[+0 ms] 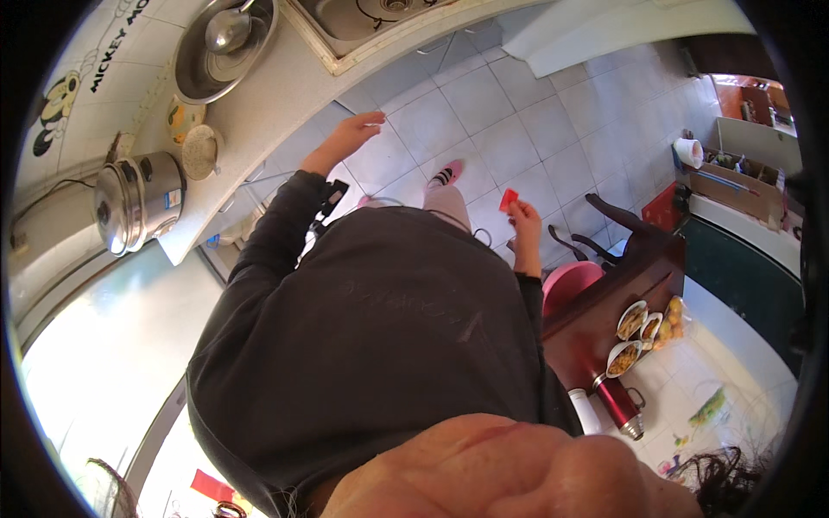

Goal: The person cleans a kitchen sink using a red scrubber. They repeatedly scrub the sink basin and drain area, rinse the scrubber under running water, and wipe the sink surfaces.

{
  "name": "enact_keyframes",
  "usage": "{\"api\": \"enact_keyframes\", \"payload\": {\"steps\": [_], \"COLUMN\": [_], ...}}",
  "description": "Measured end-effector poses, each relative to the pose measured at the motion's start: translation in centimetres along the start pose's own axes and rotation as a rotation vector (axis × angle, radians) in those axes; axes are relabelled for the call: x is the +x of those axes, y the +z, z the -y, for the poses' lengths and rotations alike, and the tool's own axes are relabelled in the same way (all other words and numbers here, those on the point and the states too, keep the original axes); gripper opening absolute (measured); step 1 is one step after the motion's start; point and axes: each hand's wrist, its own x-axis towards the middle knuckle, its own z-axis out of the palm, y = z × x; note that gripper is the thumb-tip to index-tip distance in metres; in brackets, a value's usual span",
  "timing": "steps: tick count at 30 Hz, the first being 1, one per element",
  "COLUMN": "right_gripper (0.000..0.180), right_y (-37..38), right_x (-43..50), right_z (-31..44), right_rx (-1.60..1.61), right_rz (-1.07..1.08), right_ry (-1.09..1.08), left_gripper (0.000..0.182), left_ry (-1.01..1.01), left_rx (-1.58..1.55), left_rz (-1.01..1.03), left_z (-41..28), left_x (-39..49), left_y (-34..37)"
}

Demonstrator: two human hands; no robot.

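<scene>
My right hand (526, 223) pinches a small flat red piece (508, 200), perhaps plastic, above the tiled floor. My left hand (355, 133) is stretched forward beside the front edge of the kitchen counter (295, 97). Nothing shows in it, and its thumb stands apart from the fingers. A small black object (335, 194) sits by my left sleeve. Between the two hands, a foot in a pink slipper (456, 169) shows on the tiles. My dark top fills the middle of the view.
On the counter are a metal basin (223, 71) holding a ladle (228, 31), a lidded steel pot (139, 201) and a sink (350, 26). To the right, a dark wooden table (573, 356) bears food bowls (624, 358) and a red thermos (618, 405). A pink basin (570, 285) is beside it.
</scene>
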Motion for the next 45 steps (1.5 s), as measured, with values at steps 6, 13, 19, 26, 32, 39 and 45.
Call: {"api": "enact_keyframes", "payload": {"steps": [6,13,19,26,32,39,45], "right_gripper": [0.026,0.024,0.023,0.026,0.026,0.029,0.030], "right_y": [-0.9,7.1,17.5,28.3,35.5,42.7,46.6], "right_x": [11.9,24.7,31.0,39.5,47.8,58.3,63.3], "right_z": [11.8,25.5,34.6,40.5,42.3,42.2,41.0], "right_rx": [-0.059,-0.263,-0.406,-0.597,-0.821,-1.030,-0.987], "right_rz": [0.205,0.385,0.426,0.535,0.658,0.810,0.945], "right_ry": [-0.128,-0.293,-0.399,-0.515,-0.547,-0.703,-0.479], "left_gripper": [0.038,0.037,0.036,0.034,0.038,0.045,0.038], "left_ry": [-0.009,-0.076,-0.196,-0.325,-0.345,-0.492,-0.473], "left_rx": [-0.089,-0.418,-0.529,-0.524,-0.208,0.304,0.247], "left_rz": [-0.072,-0.327,-0.481,-0.526,-0.495,-0.319,-0.346], "left_z": [-6.0,-7.3,-3.8,-0.3,5.0,10.5,15.9], "left_x": [8.2,15.1,20.9,28.8,35.7,40.3,42.9], "left_y": [1.0,-5.0,-9.3,-13.9,-14.4,-13.4,-12.2]}}
